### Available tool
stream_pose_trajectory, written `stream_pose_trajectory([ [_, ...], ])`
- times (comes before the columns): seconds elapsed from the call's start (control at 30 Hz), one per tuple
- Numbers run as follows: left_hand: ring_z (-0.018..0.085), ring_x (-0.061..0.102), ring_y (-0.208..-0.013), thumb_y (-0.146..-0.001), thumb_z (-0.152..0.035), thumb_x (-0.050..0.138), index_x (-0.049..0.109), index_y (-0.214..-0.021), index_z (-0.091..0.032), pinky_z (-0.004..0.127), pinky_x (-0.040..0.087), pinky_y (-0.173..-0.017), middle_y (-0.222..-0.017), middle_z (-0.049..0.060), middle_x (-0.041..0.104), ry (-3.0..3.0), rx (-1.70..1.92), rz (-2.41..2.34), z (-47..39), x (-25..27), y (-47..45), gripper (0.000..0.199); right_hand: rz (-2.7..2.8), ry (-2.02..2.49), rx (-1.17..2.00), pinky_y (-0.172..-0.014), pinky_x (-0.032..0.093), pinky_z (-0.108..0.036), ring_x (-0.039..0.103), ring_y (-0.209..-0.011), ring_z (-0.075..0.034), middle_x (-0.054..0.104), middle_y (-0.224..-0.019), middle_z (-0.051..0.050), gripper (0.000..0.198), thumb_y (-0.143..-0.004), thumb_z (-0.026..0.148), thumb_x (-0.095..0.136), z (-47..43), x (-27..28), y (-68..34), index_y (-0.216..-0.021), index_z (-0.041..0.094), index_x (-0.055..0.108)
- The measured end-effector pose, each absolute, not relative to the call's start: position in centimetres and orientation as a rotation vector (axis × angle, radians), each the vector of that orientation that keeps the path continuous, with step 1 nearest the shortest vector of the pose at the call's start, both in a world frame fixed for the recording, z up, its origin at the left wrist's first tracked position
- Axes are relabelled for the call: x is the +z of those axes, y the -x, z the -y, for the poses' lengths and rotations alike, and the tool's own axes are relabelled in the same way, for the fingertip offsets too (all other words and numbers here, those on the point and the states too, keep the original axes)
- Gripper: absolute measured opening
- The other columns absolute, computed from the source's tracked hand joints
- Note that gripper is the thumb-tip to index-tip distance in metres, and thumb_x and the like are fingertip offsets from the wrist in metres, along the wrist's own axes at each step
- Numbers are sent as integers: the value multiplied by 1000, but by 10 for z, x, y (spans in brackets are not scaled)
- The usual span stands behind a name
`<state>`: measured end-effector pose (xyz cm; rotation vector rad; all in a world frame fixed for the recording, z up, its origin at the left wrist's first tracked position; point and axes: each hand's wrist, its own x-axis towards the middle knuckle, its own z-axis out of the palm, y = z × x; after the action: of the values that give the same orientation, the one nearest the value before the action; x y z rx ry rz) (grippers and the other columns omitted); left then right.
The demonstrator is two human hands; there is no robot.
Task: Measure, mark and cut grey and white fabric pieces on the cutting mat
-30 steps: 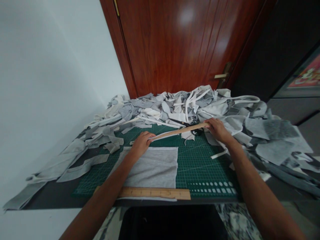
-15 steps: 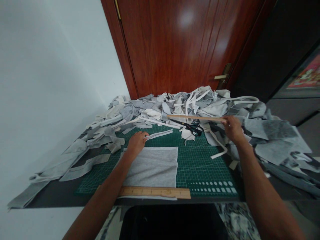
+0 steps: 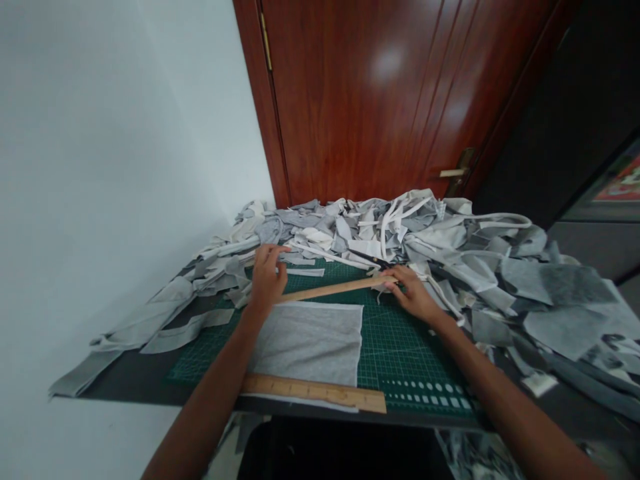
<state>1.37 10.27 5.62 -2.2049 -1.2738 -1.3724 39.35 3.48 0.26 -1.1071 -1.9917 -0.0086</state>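
My right hand (image 3: 410,293) grips the right end of a thin wooden ruler (image 3: 333,289). The ruler slants across the green cutting mat (image 3: 400,340), just beyond the upper edge of a grey fabric piece (image 3: 310,340). My left hand (image 3: 269,275) is beside the ruler's far left end, its thumb and fingers apart and nothing between them. A narrow grey fabric strip (image 3: 305,272) lies on the mat by its fingertips. Over the near edge of the grey piece rests a wider wooden ruler (image 3: 320,392); my left forearm hides part of its left side.
Black-handled scissors (image 3: 373,258) lie behind my right hand, partly hidden. Heaped grey and white fabric scraps (image 3: 320,220) line the back and both sides of the table. A white wall (image 3: 165,133) stands at left, a wooden door (image 3: 360,100) behind.
My right hand has brought the thin ruler left and nearer, over the mat. My left hand has let go of the fabric strip and opened. The view has shifted slightly.
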Motion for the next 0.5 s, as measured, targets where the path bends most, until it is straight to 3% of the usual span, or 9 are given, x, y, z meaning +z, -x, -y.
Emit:
stream_pose_trajectory([
  [0.2,22,61,-106,-88,0,43,70,-106,-20,36,51,-98,-104,6,65,2609,-1314,968,-86,52,-32,38,2276,1082,-10,-90,46,-43,65,-94,-27,74,-99,-9,22,-101,40,63,-8,0,-353,-111,21,69],
  [0.4,21,62,-102,-96,0,45,71,-99,-19,34,49,-96,-100,6,68,2881,-727,754,-63,54,-33,32,2508,1042,-29,-93,43,-44,64,-97,-27,74,-99,-8,22,-101,40,65,7,0,-334,-110,21,70],
  [0.5,21,62,-101,-101,-7,48,70,-104,-19,35,48,-96,-102,5,69,2906,-497,824,-41,54,-20,25,2502,1061,4,-94,43,-44,63,-99,-26,73,-102,-9,23,-101,41,66,7,-2,-332,-109,20,70],
])
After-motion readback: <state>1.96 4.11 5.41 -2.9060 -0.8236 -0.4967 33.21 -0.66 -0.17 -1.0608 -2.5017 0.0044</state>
